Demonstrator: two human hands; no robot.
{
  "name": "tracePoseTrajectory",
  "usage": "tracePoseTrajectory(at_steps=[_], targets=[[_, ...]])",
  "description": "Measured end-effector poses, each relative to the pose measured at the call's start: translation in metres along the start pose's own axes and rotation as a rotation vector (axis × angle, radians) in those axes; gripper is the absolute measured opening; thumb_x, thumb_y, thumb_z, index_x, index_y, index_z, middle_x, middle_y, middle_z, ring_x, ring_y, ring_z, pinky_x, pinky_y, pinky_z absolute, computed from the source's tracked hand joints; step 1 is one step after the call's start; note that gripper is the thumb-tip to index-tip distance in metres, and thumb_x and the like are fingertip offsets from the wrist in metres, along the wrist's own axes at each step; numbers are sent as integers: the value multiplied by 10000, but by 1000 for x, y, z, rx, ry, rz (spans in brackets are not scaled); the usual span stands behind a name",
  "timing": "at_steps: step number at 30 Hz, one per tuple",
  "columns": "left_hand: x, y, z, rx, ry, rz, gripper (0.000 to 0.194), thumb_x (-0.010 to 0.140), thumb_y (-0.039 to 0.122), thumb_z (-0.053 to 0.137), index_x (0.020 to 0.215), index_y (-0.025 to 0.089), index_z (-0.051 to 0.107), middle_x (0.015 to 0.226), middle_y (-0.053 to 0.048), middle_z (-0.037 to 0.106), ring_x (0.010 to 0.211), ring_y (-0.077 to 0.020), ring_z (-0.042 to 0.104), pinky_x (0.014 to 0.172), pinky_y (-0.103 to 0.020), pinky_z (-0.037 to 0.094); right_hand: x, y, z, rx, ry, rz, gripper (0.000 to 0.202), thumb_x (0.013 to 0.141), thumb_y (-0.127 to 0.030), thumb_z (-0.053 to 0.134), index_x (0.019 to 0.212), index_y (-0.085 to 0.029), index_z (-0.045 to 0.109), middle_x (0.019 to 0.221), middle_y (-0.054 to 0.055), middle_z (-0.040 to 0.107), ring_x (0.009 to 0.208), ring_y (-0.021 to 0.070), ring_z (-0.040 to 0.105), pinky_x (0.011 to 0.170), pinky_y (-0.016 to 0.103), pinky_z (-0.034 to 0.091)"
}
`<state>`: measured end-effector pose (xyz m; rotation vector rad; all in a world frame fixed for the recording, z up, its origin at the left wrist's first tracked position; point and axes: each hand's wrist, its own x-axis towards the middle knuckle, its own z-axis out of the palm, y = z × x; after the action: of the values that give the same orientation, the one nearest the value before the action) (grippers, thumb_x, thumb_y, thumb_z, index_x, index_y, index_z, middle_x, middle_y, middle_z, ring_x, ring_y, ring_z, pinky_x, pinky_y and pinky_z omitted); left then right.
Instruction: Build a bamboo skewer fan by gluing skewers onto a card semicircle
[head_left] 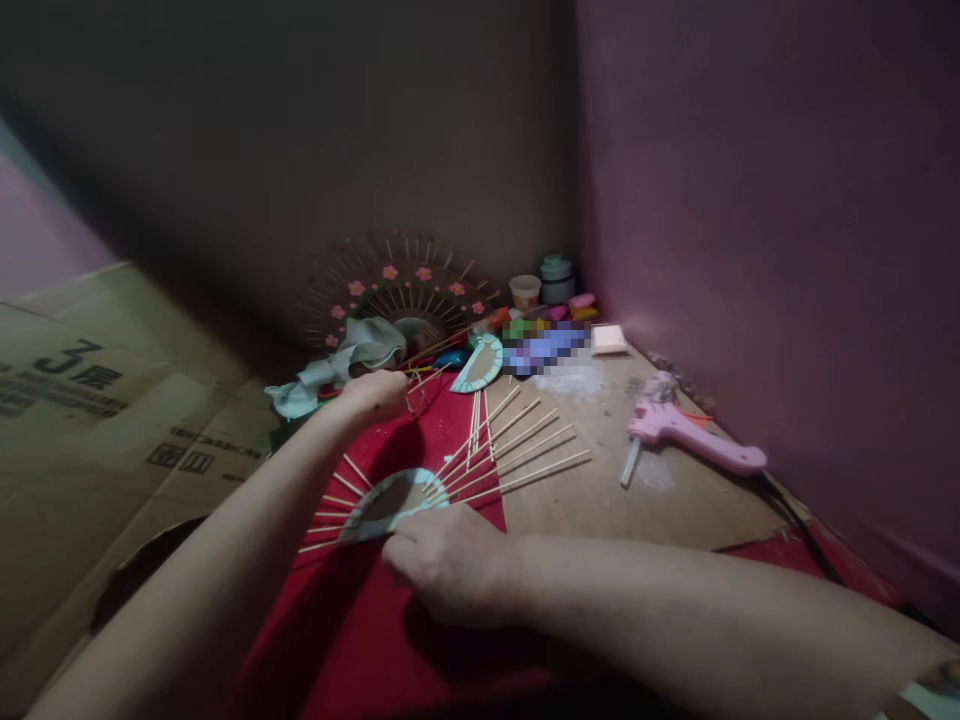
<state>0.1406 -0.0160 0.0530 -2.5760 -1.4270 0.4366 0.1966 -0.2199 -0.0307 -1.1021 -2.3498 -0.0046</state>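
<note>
My right hand pinches the lower edge of a half-round fan base, a brown card piece with a pale blue rim. Thin wooden sticks spread out from both sides of it, with a gap at the top. Beyond it, my left hand reaches over the red surface, close to some thin sticks and a small looped item. The fingers of that hand are mostly hidden behind its back. A second half-round piece with the same pale rim lies to its right, above a few loose sticks.
A pink glue gun lies on the wooden board at right, its cord trailing. A flowered stick fan stands behind. Crumpled cloth, a paper cup, a lidded jar and cardboard surround the work.
</note>
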Motion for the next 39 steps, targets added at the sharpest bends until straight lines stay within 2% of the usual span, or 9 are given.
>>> tracePoseTrajectory(at_steps=[7,13,15,18,23,28,31,34,39], targets=[[-47,-53,7,-176,69,-48,170,677,297,466,614,188,581,611,-62,655,584,-190,611,503,-240,383,0,1,-5,5,37,43,264,937,-399,499,874,-151,561,751,31,660,664,154,574,474,289,267],[-78,-56,33,-1028,177,-45,183,645,337,562,728,175,536,450,43,502,378,-106,411,380,-217,309,-14,2,-27,-105,363,-98,292,985,-337,417,765,-168,508,599,-12,550,525,108,473,468,279,272],[-84,-53,39,-1165,200,-31,215,649,327,589,785,169,538,457,62,500,388,-98,411,384,-211,315,-31,1,-39,-107,472,-74,350,1001,-365,366,728,-182,486,544,-31,510,473,95,432,457,271,287],[-91,-48,46,-1252,250,29,239,687,338,603,843,170,534,476,78,504,407,-89,409,403,-206,324,-68,0,-61,-91,547,105,317,981,-381,420,731,-195,481,540,-43,518,454,74,436,462,224,341],[-97,-39,56,-1380,326,131,240,707,337,643,857,169,561,579,61,556,483,-86,465,468,-214,374,-132,5,-96,-176,603,574,237,928,-290,518,703,-217,510,537,-53,524,478,88,519,472,199,392],[-104,-33,64,-1423,395,105,232,706,357,666,816,175,574,553,61,533,468,-83,442,448,-210,362,-169,16,-110,-293,613,823,296,930,-303,462,647,-228,508,428,-71,449,339,92,446,379,210,356],[-104,-37,71,-1480,402,85,234,716,356,674,849,181,592,584,52,555,464,-82,445,439,-210,360,-182,32,-111,-536,593,818,231,929,-258,418,808,-195,605,627,12,629,531,150,596,533,254,468],[-100,-43,78,-1539,415,89,206,735,341,679,854,192,603,614,46,558,496,-90,456,446,-210,369,-194,51,-106,-727,433,782,294,907,-222,380,1024,-114,627,931,140,671,848,268,613,758,389,493],[-100,-45,79,-1533,408,52,184,769,345,663,880,216,592,617,58,545,507,-90,443,471,-219,359,-195,67,-100,-730,159,943,402,844,-198,408,1189,-59,559,1085,188,609,937,299,569,813,425,473]])
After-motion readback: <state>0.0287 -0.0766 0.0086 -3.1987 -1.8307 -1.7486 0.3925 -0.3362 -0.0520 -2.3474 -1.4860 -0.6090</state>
